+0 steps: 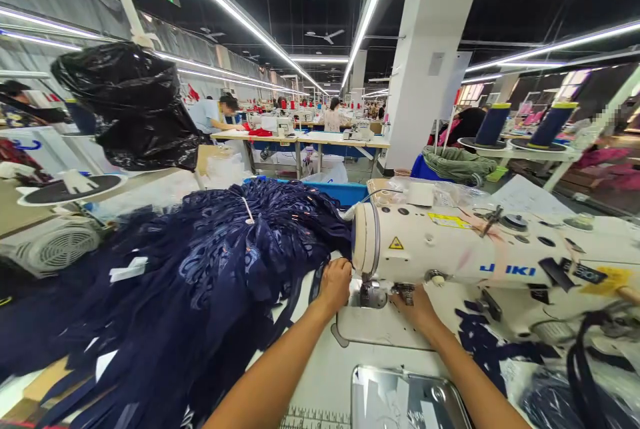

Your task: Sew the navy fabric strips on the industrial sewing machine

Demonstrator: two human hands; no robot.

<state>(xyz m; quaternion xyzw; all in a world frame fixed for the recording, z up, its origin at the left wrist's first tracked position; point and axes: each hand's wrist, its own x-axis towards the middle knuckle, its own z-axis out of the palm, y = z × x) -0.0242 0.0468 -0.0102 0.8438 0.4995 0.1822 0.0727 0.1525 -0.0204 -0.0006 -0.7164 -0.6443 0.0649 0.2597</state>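
Observation:
My left hand (334,284) is closed just left of the needle area of a white sewing machine (440,242), beside the edge of a navy fabric pile. What its curled fingers hold, if anything, is hidden. On the other side of the needle, my right hand (416,308) reaches in under the machine arm; its fingertips are hidden behind metal parts there. A big heap of navy garment pieces (225,249), some lacy and with thin straps, spreads across the left of the table. A white tie (248,210) lies over its top.
A metal tray (407,402) with white slips sits in front of the machine. Navy scraps (480,342) lie at the right. Thread cones (493,124) stand behind the machine. A black plastic bag (125,106) hangs at upper left. Other people work at tables farther back.

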